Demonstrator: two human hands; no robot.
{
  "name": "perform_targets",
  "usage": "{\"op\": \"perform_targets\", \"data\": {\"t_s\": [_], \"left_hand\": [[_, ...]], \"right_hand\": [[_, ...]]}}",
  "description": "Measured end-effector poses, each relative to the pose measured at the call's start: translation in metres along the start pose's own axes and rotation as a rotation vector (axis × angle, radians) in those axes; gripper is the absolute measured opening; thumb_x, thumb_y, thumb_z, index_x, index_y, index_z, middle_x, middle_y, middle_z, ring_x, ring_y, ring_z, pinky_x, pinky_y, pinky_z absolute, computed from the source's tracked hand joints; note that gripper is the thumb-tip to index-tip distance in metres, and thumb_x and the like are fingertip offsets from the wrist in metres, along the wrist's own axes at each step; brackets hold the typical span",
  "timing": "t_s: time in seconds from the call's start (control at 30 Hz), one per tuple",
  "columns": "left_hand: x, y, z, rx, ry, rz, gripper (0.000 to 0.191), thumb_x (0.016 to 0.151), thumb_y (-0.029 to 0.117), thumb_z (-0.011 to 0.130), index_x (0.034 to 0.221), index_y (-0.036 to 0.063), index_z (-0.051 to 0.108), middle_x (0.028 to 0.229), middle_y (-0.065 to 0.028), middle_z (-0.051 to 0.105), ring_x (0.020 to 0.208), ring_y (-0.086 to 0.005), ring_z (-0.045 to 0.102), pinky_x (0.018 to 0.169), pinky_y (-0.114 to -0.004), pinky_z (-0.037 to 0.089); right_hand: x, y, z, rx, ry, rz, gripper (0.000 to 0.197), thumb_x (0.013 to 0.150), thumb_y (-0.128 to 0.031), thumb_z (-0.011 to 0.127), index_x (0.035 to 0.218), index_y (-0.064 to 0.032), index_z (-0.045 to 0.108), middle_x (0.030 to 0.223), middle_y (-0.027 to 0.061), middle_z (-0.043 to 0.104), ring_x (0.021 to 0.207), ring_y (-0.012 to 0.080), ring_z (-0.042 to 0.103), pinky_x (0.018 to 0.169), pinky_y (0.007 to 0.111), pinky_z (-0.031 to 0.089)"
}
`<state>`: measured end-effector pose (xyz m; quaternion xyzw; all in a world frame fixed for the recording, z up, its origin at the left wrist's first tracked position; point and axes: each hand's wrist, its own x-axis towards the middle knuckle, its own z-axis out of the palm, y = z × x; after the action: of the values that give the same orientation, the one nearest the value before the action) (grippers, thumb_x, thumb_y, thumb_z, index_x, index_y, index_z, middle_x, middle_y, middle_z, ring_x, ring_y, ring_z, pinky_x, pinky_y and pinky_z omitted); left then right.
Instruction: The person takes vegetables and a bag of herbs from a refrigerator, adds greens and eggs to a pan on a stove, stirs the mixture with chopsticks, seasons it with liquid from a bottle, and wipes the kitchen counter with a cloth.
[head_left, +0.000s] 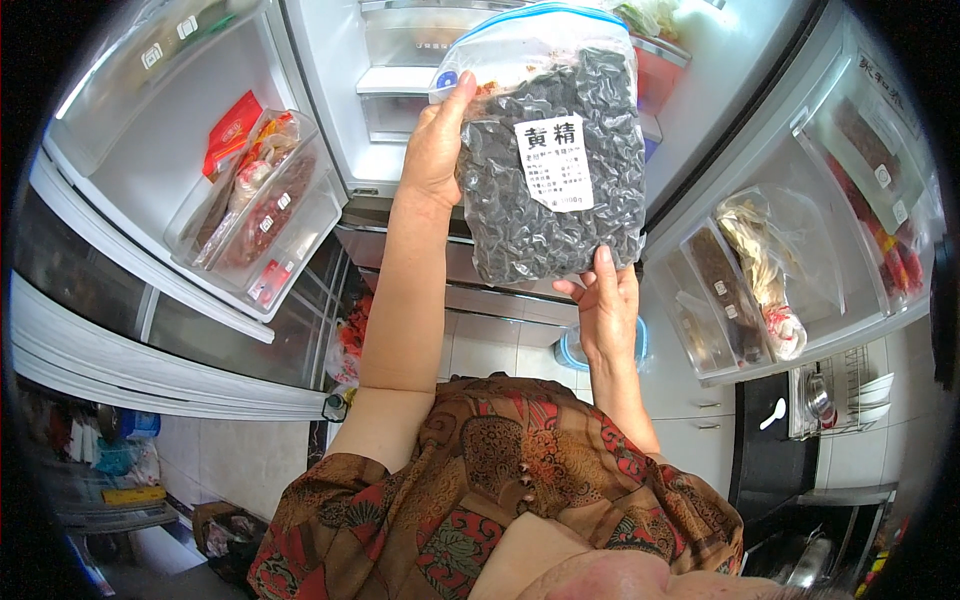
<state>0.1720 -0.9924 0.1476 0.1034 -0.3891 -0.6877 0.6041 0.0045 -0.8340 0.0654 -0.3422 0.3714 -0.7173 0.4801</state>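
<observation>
A clear zip-top plastic bag (551, 232) packed with dark, wrinkled pieces is held upright before the open refrigerator (322, 82). A white label with printed writing shows through its front, and a blue zip strip runs along its top. My left hand (442, 142) grips the bag's upper left edge, thumb on the front. At the lower right corner, my right hand (606, 300) pinches the bag with its thumb in front; the fingers behind are partly hidden. The bag covers much of the fridge interior.
Both fridge doors stand open. The left door bin (277, 217) and right door bin (720, 300) hold several bagged foods. Below are drawer fronts (510, 304) and a blue-rimmed plastic container (574, 349) on the tiled floor. A dish rack (855, 390) stands at the right.
</observation>
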Motion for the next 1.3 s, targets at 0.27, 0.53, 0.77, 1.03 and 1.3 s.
{"op": "perform_targets", "data": {"t_s": [0.27, 0.53, 0.77, 1.03, 1.3], "left_hand": [[-0.002, -0.001, 0.002, -0.019, -0.001, -0.007, 0.040, 0.096, 0.031, 0.055, 0.111, -0.0060, 0.060, 0.105, -0.0135, 0.066, 0.091, -0.0196, 0.066, 0.076, -0.031, 0.055], [-0.003, -0.001, 0.005, -0.035, 0.003, -0.010, 0.039, 0.097, 0.030, 0.054, 0.112, -0.0063, 0.059, 0.107, -0.0138, 0.065, 0.091, -0.0197, 0.065, 0.076, -0.031, 0.055], [-0.011, 0.006, 0.013, -0.002, 0.014, -0.003, 0.040, 0.097, 0.029, 0.053, 0.114, -0.0064, 0.058, 0.108, -0.0143, 0.065, 0.092, -0.0206, 0.065, 0.077, -0.032, 0.056], [-0.009, 0.007, 0.007, -0.058, -0.018, -0.031, 0.037, 0.096, 0.027, 0.056, 0.118, -0.0026, 0.058, 0.110, -0.0129, 0.065, 0.095, -0.0215, 0.065, 0.080, -0.033, 0.055], [-0.008, 0.007, 0.004, -0.070, -0.026, -0.024, 0.038, 0.096, 0.027, 0.055, 0.118, -0.0033, 0.058, 0.110, -0.0136, 0.065, 0.094, -0.0218, 0.066, 0.079, -0.033, 0.056]], "right_hand": [[-0.003, -0.004, 0.002, 0.021, 0.017, -0.013, 0.028, 0.095, -0.028, 0.058, 0.117, -0.0106, 0.053, 0.097, -0.0044, 0.059, 0.074, 0.0048, 0.054, 0.067, 0.034, 0.057], [-0.006, -0.004, 0.001, 0.012, 0.026, -0.011, 0.031, 0.096, -0.028, 0.057, 0.120, -0.0092, 0.049, 0.104, 0.0005, 0.059, 0.084, 0.0095, 0.058, 0.066, 0.033, 0.057], [-0.006, -0.003, -0.001, -0.006, 0.001, -0.019, 0.035, 0.097, -0.027, 0.055, 0.123, -0.0079, 0.045, 0.113, 0.0057, 0.060, 0.094, 0.0145, 0.062, 0.066, 0.032, 0.056], [-0.007, -0.004, 0.005, 0.006, 0.015, -0.012, 0.029, 0.095, -0.029, 0.058, 0.118, -0.0112, 0.053, 0.099, -0.0042, 0.060, 0.076, 0.0050, 0.055, 0.066, 0.032, 0.057], [-0.006, -0.004, 0.008, 0.014, 0.009, -0.018, 0.026, 0.095, -0.028, 0.058, 0.115, -0.0112, 0.054, 0.098, -0.0038, 0.059, 0.077, 0.0058, 0.055, 0.066, 0.034, 0.057]]}}
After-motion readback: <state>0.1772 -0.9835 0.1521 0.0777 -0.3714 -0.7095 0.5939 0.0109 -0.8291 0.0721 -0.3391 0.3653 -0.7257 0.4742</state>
